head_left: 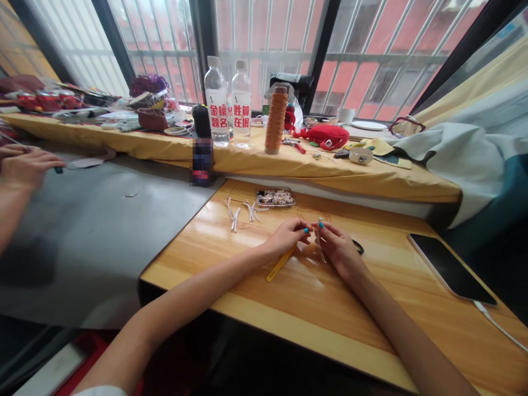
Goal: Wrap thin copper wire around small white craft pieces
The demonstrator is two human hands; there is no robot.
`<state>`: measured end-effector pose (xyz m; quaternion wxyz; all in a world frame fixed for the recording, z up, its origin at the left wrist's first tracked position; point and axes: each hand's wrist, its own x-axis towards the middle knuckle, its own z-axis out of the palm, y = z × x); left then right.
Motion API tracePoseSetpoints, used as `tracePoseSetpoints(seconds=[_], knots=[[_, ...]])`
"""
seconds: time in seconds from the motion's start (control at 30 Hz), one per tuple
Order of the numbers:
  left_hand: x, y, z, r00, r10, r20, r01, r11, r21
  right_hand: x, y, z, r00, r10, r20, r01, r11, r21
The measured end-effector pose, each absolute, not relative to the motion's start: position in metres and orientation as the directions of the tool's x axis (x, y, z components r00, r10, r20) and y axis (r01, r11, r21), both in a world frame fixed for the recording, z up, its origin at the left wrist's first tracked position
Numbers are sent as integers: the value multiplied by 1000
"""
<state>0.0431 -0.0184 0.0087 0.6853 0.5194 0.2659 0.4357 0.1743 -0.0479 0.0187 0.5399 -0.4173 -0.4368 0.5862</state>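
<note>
Over the wooden table, my left hand [291, 237] and my right hand [336, 242] meet fingertip to fingertip. My right hand is closed, pinching a thin white strip [320, 250] whose ends hang below the fingers. The fingers of my left hand are pinched too, at what looks like a fine orange thread [314, 213] that loops on the table behind; its end is hidden by the fingertips. Under the left hand lies a yellow flat stick [279, 267]. A black ring-shaped handle [358, 247] shows partly behind my right hand.
A clear box of beads [275, 197] and cut white strips [235, 219] lie beyond my hands. The phone [451, 268] with its cable is at right. On the ledge stand water bottles [241, 104] and an orange thread spool [276, 121]. Another person's hand [25, 165] works at left.
</note>
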Motion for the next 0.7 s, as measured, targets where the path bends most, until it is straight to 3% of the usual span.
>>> tracePoseSetpoints(seconds=[0.2, 0.33, 0.7], knots=[[44, -20, 9, 469, 876, 110, -336, 62, 940, 174, -47, 16, -53, 998, -29, -256, -41, -966], [43, -21, 11, 464, 880, 97, -330, 70, 941, 175, -47, 13, -13, 1000, -10, -152, -12, -988], [42, -20, 6, 520, 854, 22, -305, 161, 939, 170, -49, 16, 66, 961, 270, 208, 251, -945]])
